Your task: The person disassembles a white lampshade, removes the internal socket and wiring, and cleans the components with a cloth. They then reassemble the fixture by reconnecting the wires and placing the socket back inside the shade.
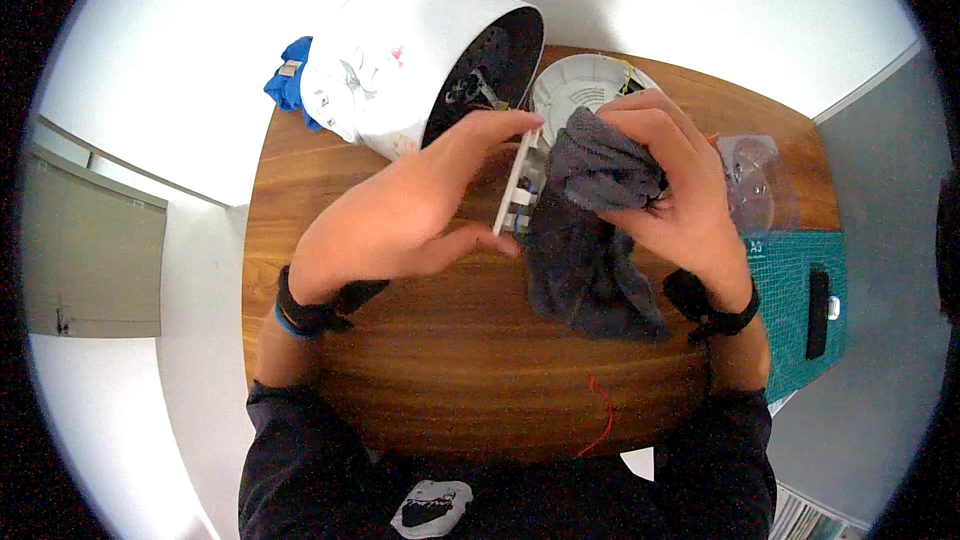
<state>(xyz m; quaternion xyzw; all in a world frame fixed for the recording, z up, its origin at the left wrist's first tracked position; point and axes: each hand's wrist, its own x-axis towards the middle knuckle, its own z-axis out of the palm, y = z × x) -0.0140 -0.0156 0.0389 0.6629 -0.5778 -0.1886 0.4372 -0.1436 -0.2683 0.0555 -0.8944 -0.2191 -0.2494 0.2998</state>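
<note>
My left hand [405, 205] grips a thin white plastic panel [512, 185] by its edges, thumb at the near end and fingers at the far end. Small white and dark parts show on the panel's right-facing side. In my right hand [680, 175] a dark grey cloth [600, 165] is bunched up, its loose end hanging down over the table. The cloth is right beside the panel; whether they touch I cannot tell. Both hands are above the wooden table [440, 370].
A large white cylinder [410, 40] lies on its side at the back, with wires in its dark opening. Beside it are a blue item [290, 85] and a round white vented cover [572, 85]. Clear plastic [765, 180], a green cutting mat [775, 290], a black bar [818, 315] and a red wire [607, 410] lie around.
</note>
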